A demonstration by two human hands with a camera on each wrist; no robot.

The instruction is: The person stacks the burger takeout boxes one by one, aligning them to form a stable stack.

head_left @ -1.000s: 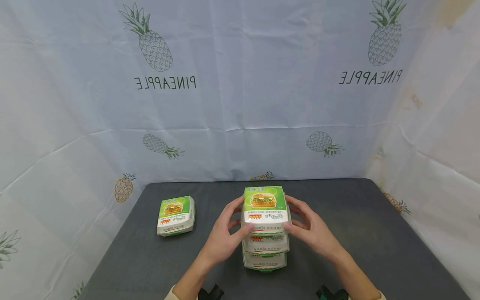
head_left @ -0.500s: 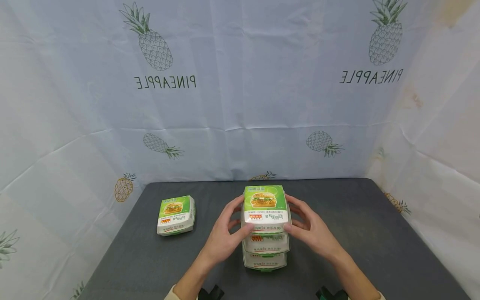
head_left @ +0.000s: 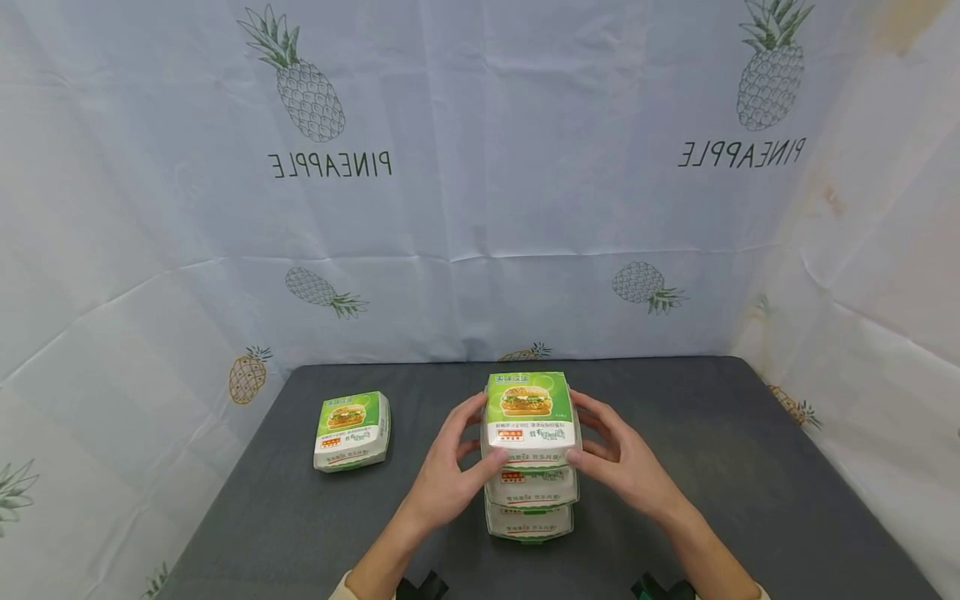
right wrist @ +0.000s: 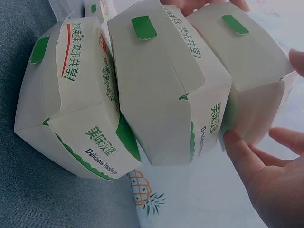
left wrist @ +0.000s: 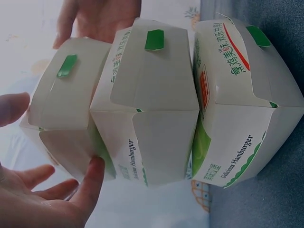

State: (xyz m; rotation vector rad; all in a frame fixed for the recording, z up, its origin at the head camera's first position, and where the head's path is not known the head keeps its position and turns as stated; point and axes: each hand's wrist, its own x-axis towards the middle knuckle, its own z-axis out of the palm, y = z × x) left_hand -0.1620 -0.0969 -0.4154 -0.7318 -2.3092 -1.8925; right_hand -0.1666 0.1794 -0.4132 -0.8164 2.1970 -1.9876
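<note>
Three paper hamburger boxes stand in one stack at the front middle of the table. The top hamburger box (head_left: 528,421) shows a green lid with a burger picture. My left hand (head_left: 447,475) holds its left side, thumb at the front corner and fingers along the side. On the opposite side, my right hand (head_left: 633,468) holds it the same way. Below it are the middle box (left wrist: 159,99) and the bottom box (left wrist: 237,104), their lids mostly hidden. In the right wrist view, the top box (right wrist: 247,57) sits against the middle one, slightly out of line.
Another hamburger box (head_left: 351,432) lies alone on the dark table (head_left: 712,517), left of the stack. A white cloth (head_left: 480,200) printed with pineapples hangs behind the table and along both sides.
Almost nothing differs. The top box and both hands keep the same place, with only a tiny shift of the box to the left.
</note>
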